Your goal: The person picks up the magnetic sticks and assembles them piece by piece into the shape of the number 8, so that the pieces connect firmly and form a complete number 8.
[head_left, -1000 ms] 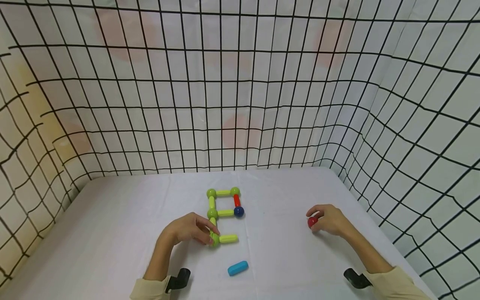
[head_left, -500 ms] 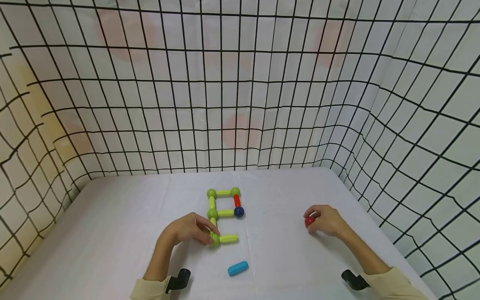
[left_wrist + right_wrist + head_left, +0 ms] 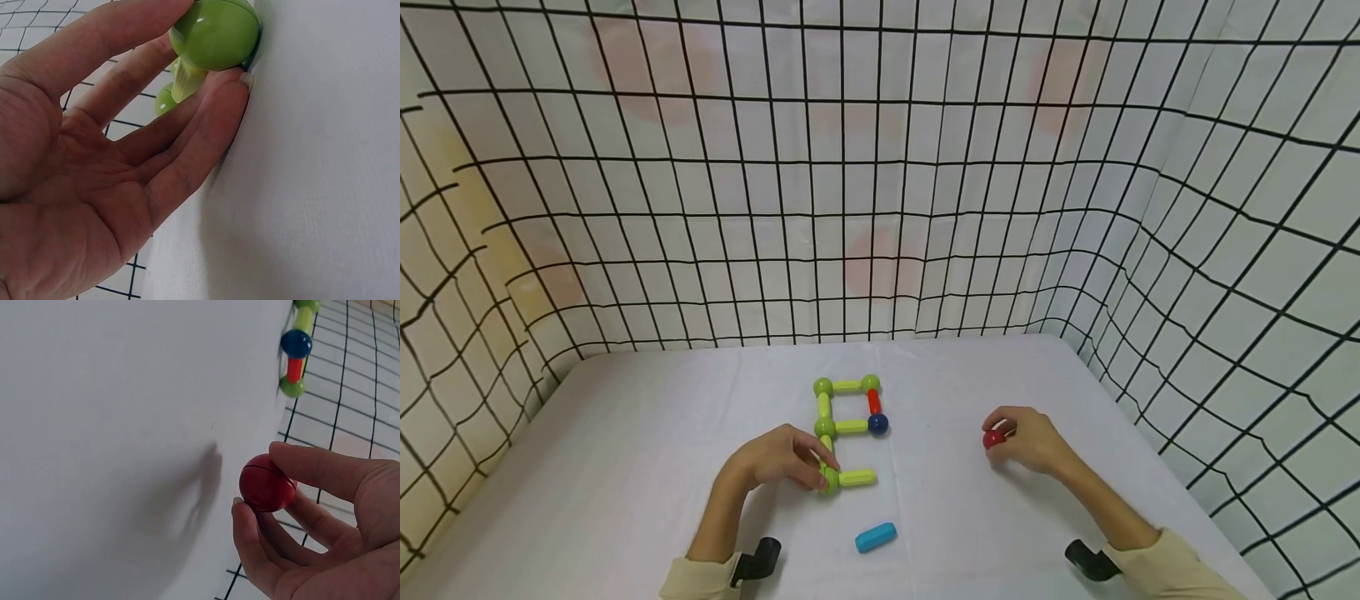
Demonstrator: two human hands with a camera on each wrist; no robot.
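A flat figure of balls and short rods lies on the white table, mostly lime green, with one red rod [image 3: 874, 402] and one dark blue ball [image 3: 877, 424] on its right side. At its near left corner my left hand [image 3: 788, 458] grips a green ball [image 3: 215, 34] between thumb and fingers. From that corner a green rod [image 3: 857, 477] points right, its far end free. My right hand [image 3: 1033, 437], to the right of the figure, pinches a red ball [image 3: 267, 483] with a seam round it. In the right wrist view the ball is held close over the table, its shadow beside it.
A loose blue rod [image 3: 876, 537] lies on the table [image 3: 625, 467] nearer me than the figure. Black netting [image 3: 880, 192] over white sheeting walls the table at the back and both sides.
My right hand has moved left toward the figure, carrying the red ball with it. The left hand stays in place on the green corner ball.
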